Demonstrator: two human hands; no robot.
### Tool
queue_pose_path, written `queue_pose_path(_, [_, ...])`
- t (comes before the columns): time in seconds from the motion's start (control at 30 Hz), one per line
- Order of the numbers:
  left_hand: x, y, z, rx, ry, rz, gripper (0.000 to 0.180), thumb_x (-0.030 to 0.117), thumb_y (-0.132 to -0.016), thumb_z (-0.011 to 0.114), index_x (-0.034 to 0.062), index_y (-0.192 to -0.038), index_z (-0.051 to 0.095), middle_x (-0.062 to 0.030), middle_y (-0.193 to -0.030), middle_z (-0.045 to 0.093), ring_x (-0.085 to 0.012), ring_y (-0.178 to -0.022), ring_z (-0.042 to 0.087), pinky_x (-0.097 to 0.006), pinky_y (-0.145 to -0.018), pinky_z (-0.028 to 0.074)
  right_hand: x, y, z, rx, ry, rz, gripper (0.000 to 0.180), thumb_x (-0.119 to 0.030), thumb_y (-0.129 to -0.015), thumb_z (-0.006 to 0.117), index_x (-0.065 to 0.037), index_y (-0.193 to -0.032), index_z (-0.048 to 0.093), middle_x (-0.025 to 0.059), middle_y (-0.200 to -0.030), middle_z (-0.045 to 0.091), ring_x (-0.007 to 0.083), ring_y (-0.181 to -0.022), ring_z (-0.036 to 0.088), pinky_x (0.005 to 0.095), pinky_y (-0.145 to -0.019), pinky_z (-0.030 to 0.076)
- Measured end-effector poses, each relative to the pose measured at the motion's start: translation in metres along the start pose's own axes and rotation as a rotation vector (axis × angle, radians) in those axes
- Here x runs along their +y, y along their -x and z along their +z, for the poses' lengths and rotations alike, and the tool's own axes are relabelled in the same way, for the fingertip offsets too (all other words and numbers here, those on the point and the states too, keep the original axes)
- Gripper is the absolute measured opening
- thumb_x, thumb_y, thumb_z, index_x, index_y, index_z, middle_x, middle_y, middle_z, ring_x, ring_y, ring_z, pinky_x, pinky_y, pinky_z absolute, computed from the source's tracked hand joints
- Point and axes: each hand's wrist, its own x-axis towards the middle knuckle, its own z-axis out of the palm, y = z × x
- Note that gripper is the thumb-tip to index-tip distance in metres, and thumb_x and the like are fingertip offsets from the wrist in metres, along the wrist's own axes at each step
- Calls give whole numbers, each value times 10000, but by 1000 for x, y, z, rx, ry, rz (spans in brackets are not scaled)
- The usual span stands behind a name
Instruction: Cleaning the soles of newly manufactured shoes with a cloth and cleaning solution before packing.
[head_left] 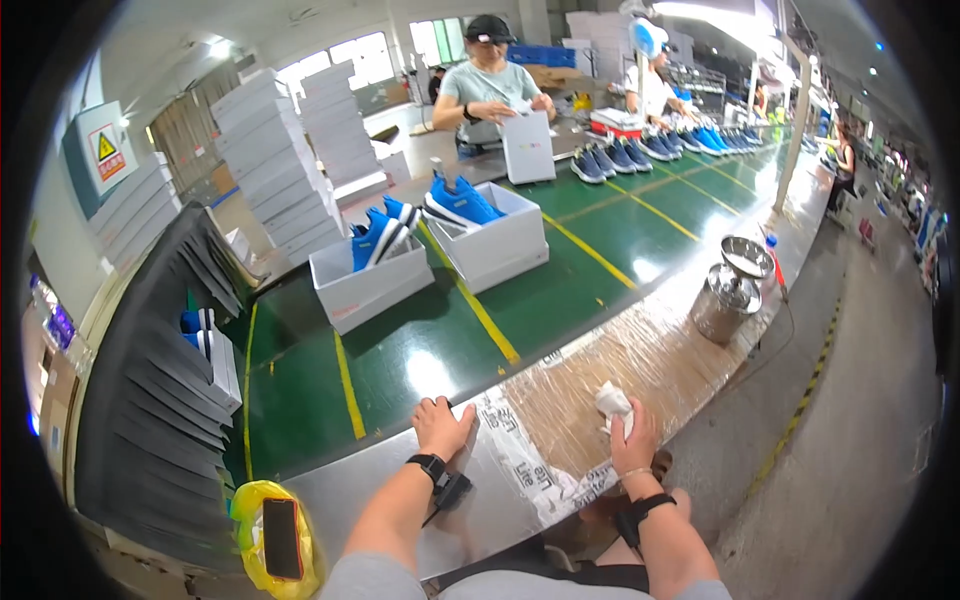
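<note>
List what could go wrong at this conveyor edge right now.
1. The left hand lies flat at the edge of the green belt, where it might get caught or rubbed if the belt runs.
2. The two open shoe boxes hold blue shoes sticking up loosely, which could tip out.
3. The white wad in the right hand may drop.

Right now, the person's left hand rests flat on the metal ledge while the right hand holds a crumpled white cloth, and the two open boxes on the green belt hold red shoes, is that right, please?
Not quite: in the head view the shoes in the two open boxes are blue, not red. The rest stands: the left hand lies flat on the metal ledge, and the right hand holds a crumpled white cloth.
</note>
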Motion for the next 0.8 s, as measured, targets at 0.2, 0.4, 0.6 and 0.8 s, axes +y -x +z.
queue_pose_path(0.2, [4,-1,3,-35,-10,-4,607,540,-805,516,15,-1109,537,-206,-1083,486,-356,-1068,439,-463,-908,327,2,0,-3,-39,-20,17,408,-213,-821,579,-46,-1184,498,162,-1095,563,354,-1033,501,445,-890,346])
queue_pose_path(0.4, [12,-7,-6,-62,-26,2,585,519,-829,484,13,-1118,538,-222,-1106,487,-372,-1084,426,-497,-906,316,4,-4,-4,-61,-68,-6,415,-217,-836,569,-37,-1200,486,162,-1100,558,350,-1035,498,436,-890,348])
queue_pose_path(0.6, [7,-4,-13,-99,-16,-37,615,528,-835,459,5,-1149,534,-215,-1154,482,-347,-1122,421,-502,-947,300,11,2,6,-84,-63,-41,421,-207,-844,558,-21,-1212,470,187,-1109,541,365,-1033,489,442,-901,351])
queue_pose_path(0.8, [3,-16,-1,-152,-17,5,624,517,-824,498,-13,-1150,543,-224,-1190,469,-373,-1136,414,-513,-953,316,14,0,7,-105,-50,-8,416,-211,-861,540,-10,-1216,462,212,-1103,529,376,-1023,487,445,-890,368])
